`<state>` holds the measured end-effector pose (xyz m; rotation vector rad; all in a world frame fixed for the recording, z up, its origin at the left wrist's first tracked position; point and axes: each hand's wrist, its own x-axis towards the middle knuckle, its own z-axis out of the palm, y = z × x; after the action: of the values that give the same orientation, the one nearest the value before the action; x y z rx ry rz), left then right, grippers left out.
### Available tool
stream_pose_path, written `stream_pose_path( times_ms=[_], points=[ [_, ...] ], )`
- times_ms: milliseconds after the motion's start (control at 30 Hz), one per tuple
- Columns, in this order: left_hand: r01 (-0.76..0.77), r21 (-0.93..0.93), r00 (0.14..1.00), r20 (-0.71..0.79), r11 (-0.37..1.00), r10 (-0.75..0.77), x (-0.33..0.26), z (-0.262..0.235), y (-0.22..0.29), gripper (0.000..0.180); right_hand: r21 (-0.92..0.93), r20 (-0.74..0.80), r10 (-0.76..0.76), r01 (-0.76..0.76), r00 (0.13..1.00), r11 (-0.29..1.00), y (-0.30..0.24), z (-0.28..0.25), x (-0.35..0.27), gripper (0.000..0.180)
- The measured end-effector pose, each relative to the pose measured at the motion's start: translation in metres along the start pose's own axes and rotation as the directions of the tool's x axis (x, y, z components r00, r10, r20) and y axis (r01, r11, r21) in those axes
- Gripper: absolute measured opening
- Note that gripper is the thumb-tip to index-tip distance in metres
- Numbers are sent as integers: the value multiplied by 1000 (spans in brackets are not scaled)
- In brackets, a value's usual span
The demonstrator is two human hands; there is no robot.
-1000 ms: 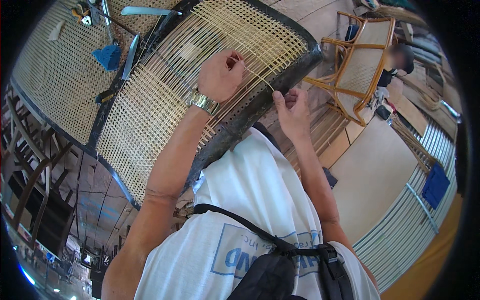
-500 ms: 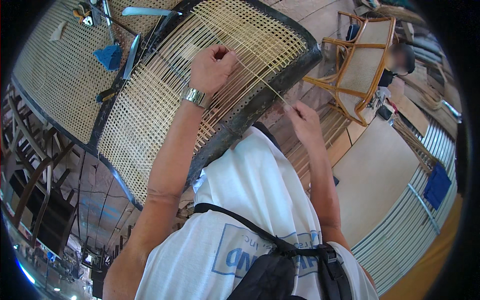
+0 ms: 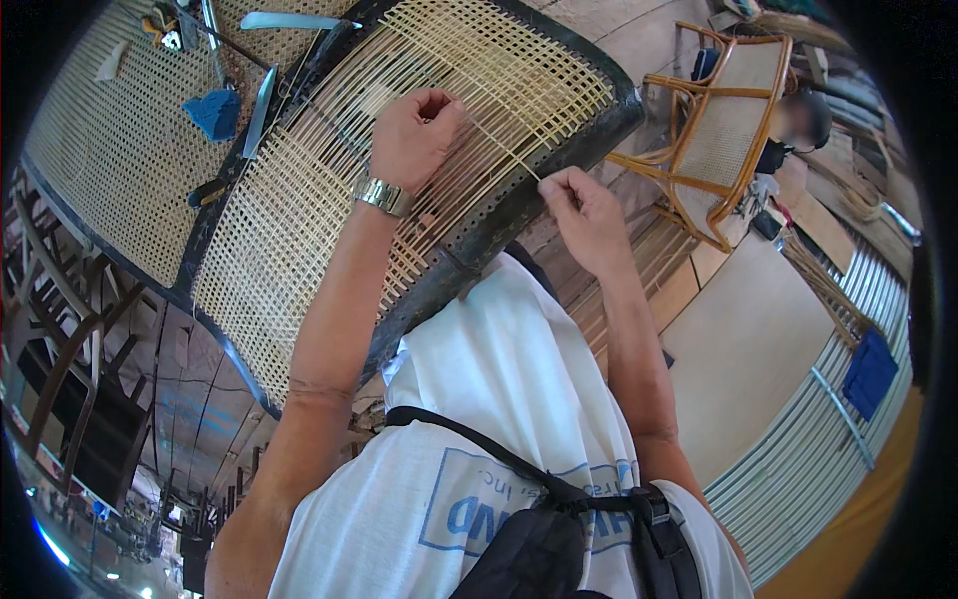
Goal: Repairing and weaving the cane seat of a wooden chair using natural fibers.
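We see a cane strand [image 3: 499, 145] running across the upper middle of the frame, stretched between our two hands. Our left hand [image 3: 411, 135], above and left of centre, is closed with fingertips pinched on the strand's upper end, resting against the woven panel [image 3: 299, 230]. Our right hand [image 3: 584, 215], right of centre and a little lower, is also closed, thumb and forefinger pinching the strand's lower end just off the panel's dark frame [image 3: 559, 160]. The strand lies diagonally over the weave, from upper left down to the right, between the two grips.

A metal watch [image 3: 381, 196] sits on the left wrist. The panel is an open cane lattice in a black rim, tilted across the centre and upper left of the frame. A second, tighter woven panel [image 3: 100, 160] lies beyond it at the far upper left, with a blue cloth [image 3: 215, 112] and a few hand tools [image 3: 261, 95] along the seam between them.

At the upper right stands a wooden chair [image 3: 723, 130] with a cane back, beside another person whose form is mostly hidden. The right side shows a pale floor [image 3: 748, 339] and a corrugated metal wall [image 3: 798, 469]. At the lower left, dark wooden chair frames [image 3: 60, 339] are stacked.
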<state>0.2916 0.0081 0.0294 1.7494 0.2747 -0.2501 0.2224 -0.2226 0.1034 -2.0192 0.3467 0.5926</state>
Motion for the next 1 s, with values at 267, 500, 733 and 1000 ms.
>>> stream_pose_path(
  times_ms=[267,500,733,1000],
  points=[
    [27,178,984,169,984,-58,-4,1,6,28,-90,-97,-50,41,994,995,10,4,-6,17],
    [27,84,992,120,996,-37,-2,-1,0,28,-179,-74,-62,48,995,983,0,8,1,17],
    [-1,73,985,171,997,-12,2,-2,-6,28,-172,-141,-109,84,984,982,-15,17,4,15],
    [-42,69,999,37,997,40,-15,3,14,25,-184,-96,-43,25,994,983,-8,10,-3,16]
  ],
)
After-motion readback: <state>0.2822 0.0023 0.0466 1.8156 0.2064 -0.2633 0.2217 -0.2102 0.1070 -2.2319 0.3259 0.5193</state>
